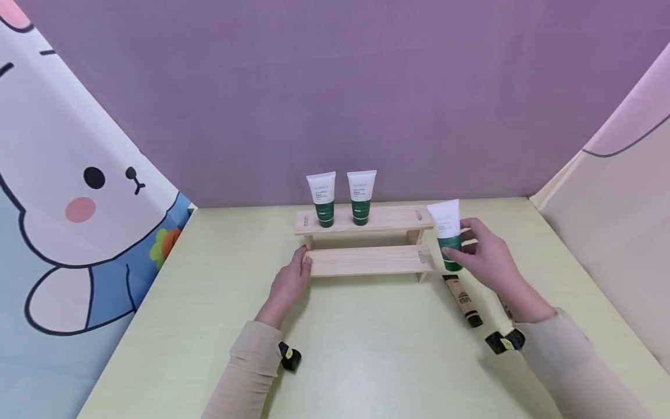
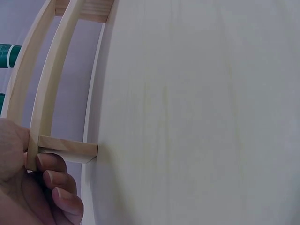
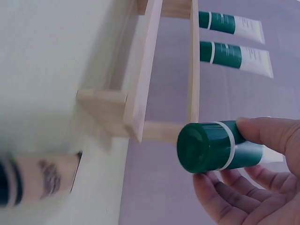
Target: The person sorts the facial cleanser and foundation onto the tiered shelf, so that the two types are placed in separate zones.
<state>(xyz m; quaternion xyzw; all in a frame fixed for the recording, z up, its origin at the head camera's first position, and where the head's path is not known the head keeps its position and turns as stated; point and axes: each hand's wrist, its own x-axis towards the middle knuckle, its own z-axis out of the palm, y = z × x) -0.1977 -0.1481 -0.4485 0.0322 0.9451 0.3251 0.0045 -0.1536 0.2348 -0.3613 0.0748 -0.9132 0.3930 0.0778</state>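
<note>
My right hand (image 1: 485, 254) holds a white and green squeeze tube (image 1: 446, 227) upright, cap down, just off the right end of a two-tier wooden shelf (image 1: 366, 262). In the right wrist view the thumb and fingers pinch the tube (image 3: 220, 146) around its green part. Two matching tubes (image 1: 322, 198) (image 1: 361, 196) stand on their caps on the upper tier, left and middle. My left hand (image 1: 291, 280) grips the left end of the lower tier; in the left wrist view its fingers (image 2: 61, 180) curl under the board's end (image 2: 35, 145).
A beige tube with a black cap (image 1: 463, 299) lies on the pale table (image 1: 366, 349) below the right hand. Another small item, mostly hidden, lies under the right wrist. Behind the shelf hangs a purple cloth (image 1: 335, 99), with a printed cartoon cloth (image 1: 78, 244) at left.
</note>
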